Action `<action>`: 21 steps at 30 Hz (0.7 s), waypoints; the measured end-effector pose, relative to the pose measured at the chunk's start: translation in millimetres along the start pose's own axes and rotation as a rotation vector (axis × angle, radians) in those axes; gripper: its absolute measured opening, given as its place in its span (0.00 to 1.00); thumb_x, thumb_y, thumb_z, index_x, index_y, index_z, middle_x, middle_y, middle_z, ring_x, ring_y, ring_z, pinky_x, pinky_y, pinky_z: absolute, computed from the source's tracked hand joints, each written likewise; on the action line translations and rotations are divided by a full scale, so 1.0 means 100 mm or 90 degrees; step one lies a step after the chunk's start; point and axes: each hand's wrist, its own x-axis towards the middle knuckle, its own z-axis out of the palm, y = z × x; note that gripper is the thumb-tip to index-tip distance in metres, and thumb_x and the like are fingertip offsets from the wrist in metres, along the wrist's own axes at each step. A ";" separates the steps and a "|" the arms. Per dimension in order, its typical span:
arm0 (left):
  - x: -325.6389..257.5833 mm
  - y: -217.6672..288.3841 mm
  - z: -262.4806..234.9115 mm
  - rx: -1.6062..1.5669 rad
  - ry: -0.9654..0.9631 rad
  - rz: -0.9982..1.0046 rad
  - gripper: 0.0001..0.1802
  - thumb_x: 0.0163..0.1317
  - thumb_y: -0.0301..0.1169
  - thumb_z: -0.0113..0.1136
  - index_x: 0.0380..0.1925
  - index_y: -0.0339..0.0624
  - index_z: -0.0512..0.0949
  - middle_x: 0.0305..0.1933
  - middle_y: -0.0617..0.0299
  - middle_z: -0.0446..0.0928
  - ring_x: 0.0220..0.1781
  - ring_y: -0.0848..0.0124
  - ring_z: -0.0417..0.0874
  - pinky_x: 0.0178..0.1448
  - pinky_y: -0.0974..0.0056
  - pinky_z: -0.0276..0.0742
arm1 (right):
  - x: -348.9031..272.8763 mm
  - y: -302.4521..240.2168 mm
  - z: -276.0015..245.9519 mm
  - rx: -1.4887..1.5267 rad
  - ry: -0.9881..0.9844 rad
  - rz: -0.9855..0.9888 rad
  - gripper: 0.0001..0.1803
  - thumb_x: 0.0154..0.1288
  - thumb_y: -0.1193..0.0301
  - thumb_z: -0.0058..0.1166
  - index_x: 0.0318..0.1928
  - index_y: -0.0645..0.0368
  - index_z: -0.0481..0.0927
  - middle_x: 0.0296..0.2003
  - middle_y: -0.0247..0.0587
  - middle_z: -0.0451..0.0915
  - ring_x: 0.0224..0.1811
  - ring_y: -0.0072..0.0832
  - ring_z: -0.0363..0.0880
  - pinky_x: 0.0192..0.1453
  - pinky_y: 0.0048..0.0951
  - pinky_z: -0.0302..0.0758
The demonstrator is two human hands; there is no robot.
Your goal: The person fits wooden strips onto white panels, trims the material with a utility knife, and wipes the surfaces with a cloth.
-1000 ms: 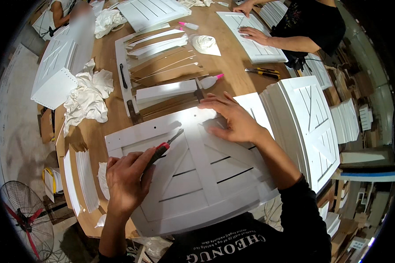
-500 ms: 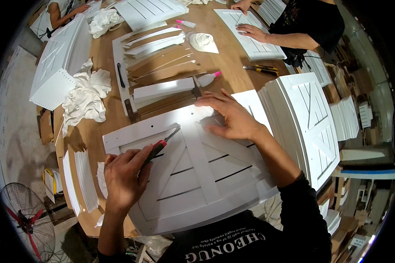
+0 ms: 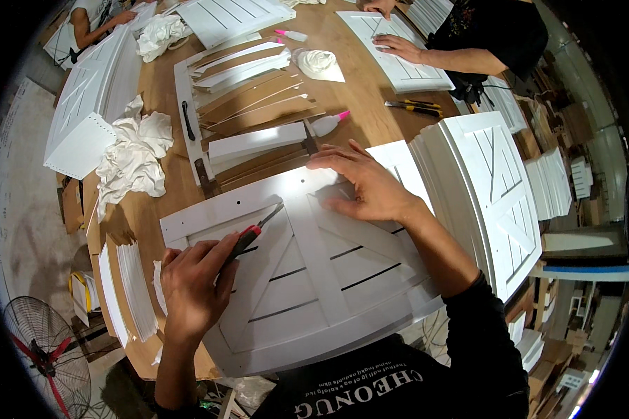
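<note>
A white slatted panel (image 3: pixel 313 241) with diagonal braces lies on the table in front of me. My left hand (image 3: pixel 197 283) is closed round a red and black utility knife (image 3: pixel 247 239). Its blade points up and to the right, near the panel's upper rail; whether the tip touches the wood I cannot tell. Over the panel's far edge, my right hand (image 3: pixel 370 183) is spread, fingers reaching left and thumb apart, with nothing seen in it. Part of the panel's top lies hidden under that hand.
Stacked white panels (image 3: pixel 496 202) stand close on my right. Beyond my panel are white and brown strips (image 3: pixel 258 143), a pink-tipped bottle (image 3: pixel 328 124) and yellow-black cutters (image 3: pixel 414 107). Crumpled white cloths (image 3: pixel 134 157) lie left. Across the table a co-worker's hands (image 3: pixel 398 49) rest on another panel.
The view has shifted slightly, so the table things sit a little further left. The knife and both my hands keep almost the same place over the panel.
</note>
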 end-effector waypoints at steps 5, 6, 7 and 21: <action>-0.01 -0.01 0.01 -0.002 0.007 0.002 0.23 0.48 0.25 0.65 0.48 0.50 0.78 0.36 0.63 0.81 0.33 0.69 0.78 0.43 0.64 0.62 | 0.01 -0.02 0.00 0.004 -0.008 0.006 0.32 0.50 0.67 0.61 0.59 0.46 0.68 0.59 0.36 0.69 0.68 0.35 0.58 0.73 0.51 0.43; -0.01 -0.01 0.02 -0.001 0.008 0.002 0.23 0.48 0.25 0.65 0.48 0.50 0.78 0.36 0.63 0.81 0.33 0.69 0.78 0.43 0.64 0.62 | 0.01 -0.01 0.00 0.005 -0.009 0.006 0.32 0.50 0.67 0.61 0.59 0.46 0.68 0.60 0.36 0.69 0.68 0.35 0.58 0.73 0.51 0.43; -0.01 -0.01 0.02 0.000 0.008 0.003 0.23 0.48 0.25 0.65 0.48 0.50 0.78 0.36 0.63 0.81 0.33 0.69 0.78 0.43 0.64 0.62 | 0.01 -0.01 -0.01 0.006 -0.010 0.006 0.32 0.50 0.67 0.61 0.59 0.46 0.68 0.60 0.36 0.69 0.68 0.35 0.58 0.73 0.51 0.43; -0.01 -0.01 0.06 0.054 0.056 0.051 0.21 0.48 0.27 0.65 0.46 0.53 0.79 0.37 0.62 0.78 0.35 0.66 0.78 0.42 0.61 0.61 | 0.00 -0.01 0.00 -0.003 -0.006 0.015 0.31 0.52 0.67 0.61 0.58 0.46 0.68 0.59 0.36 0.69 0.68 0.34 0.58 0.73 0.50 0.43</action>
